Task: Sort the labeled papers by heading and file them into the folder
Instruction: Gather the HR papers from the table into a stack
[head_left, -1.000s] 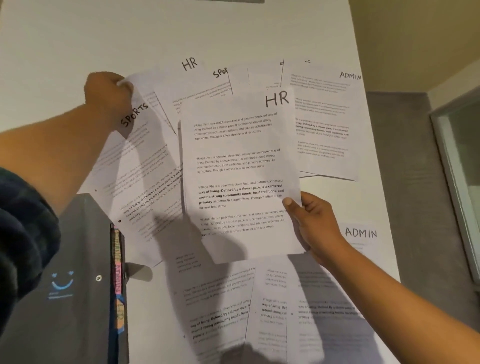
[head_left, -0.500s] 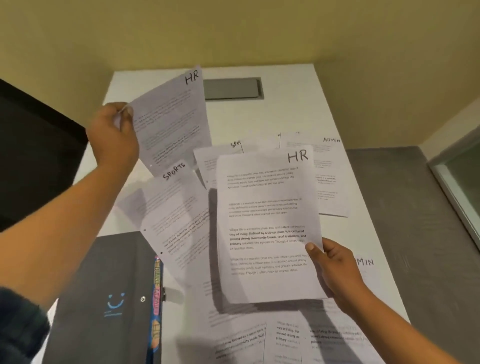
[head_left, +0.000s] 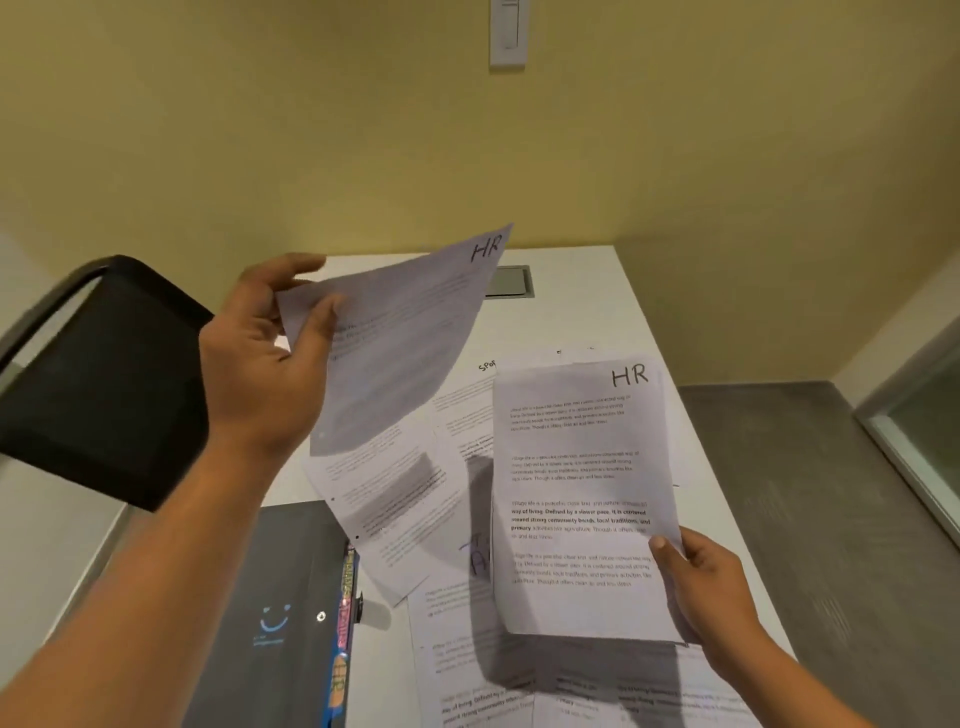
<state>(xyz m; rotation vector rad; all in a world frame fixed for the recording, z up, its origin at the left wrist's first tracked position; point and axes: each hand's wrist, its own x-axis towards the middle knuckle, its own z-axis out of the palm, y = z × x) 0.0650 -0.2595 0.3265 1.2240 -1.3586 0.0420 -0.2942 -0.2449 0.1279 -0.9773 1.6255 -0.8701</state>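
Hands are both holding paper above the white worktop (head_left: 582, 301). Left hand (head_left: 260, 364) is gripping an HR sheet (head_left: 400, 338) by its left edge, fingers (head_left: 293, 266) curling behind it and thumb pressing on the front. That sheet is tilting up and away, raised well clear of the worktop, with its heading at the far right corner.

Right hand (head_left: 711, 592) is pinching a second HR sheet (head_left: 576, 499) at its lower right corner, thumb clamping on top, the other fingers hiding under the paper. This sheet is facing the camera, hovering over the loose papers (head_left: 410, 499).

Those papers are lying spread and overlapping on the worktop under both held sheets. One is showing a heading starting SPO (head_left: 487, 366); the other headings are covered or too blurred to read.

Folder (head_left: 280, 597) is lying on the near left of the worktop, dark grey with a blue smiley mark. Coloured tabs (head_left: 343, 623) are sticking out along its right edge, just beside the papers.

Black panel (head_left: 98, 379) is standing off the worktop's left side, behind the left wrist; cannot tell what it is. Grey plate (head_left: 514, 283) is sitting in the far end of the worktop, partly behind the raised sheet. White switch (head_left: 508, 31) is showing on the yellow wall
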